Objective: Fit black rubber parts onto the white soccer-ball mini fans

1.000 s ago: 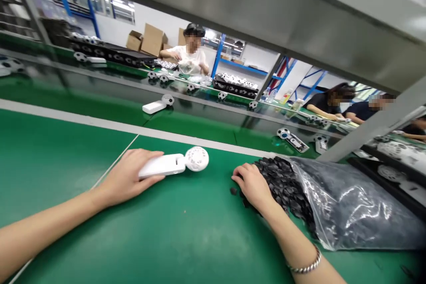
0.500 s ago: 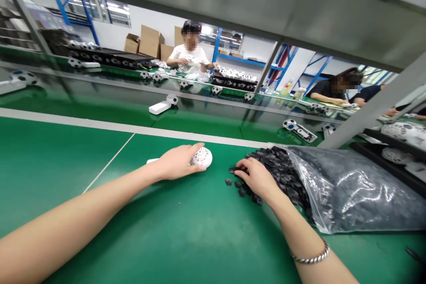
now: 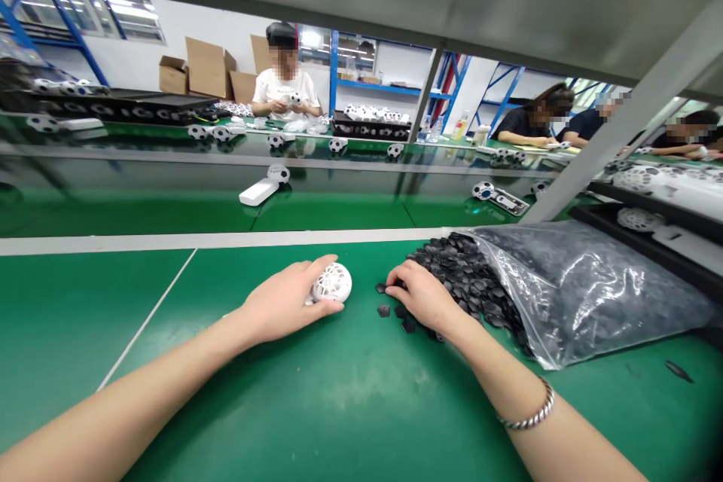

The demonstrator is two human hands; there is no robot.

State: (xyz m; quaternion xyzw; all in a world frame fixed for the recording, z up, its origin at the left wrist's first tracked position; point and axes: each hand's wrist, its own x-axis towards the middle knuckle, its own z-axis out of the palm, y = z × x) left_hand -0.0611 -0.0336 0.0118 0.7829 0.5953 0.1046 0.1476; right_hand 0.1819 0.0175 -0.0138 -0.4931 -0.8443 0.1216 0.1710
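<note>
Meanwhile, on green-matted bench [image 3: 339, 399]: L hand [image 3: 281, 301] clasps white plastic lattice-grille fan head [image 3: 332, 283], fingers curled over it, body hidden under palm, so long axis unclear. R hand [image 3: 423, 297], just right of fan, lies on heap of small matte-black plastic pieces [image 3: 457, 271] spilling from clear poly bag [image 3: 587, 290]; any pinch on a piece can't be told. L hand nearer fan head.

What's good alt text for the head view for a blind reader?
A person's left hand cups a white handheld fan with a lattice grille on a green workbench, while the right hand rests on small black pieces spilling from a clear plastic bag. Across the line, a co-worker sits working.
</note>
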